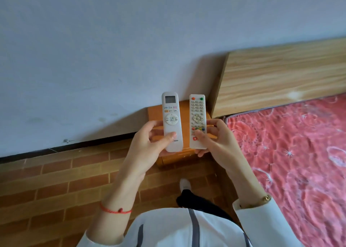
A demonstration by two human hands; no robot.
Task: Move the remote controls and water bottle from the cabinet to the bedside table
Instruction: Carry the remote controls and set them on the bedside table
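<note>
- Both remotes are up in the air, one per hand, carried faces-up over the small orange bedside table point(155, 114) tucked between the wall and the headboard point(280, 78).
- The left hand point(149, 144) is wrapped around the lower half of the white remote with the display point(171, 119), thumb pressed across its front.
- The right hand point(215, 138) grips the lower part of the many-buttoned remote point(197, 119), thumb over the coloured keys.
- Both hands are curled shut on their loads; neither has fingers spare.
- Best play here, I'd say: lower both flat onto the tabletop, side by side, clear of the edge, then let go.
- No water bottle in view; that trip looks yet to be made.
</note>
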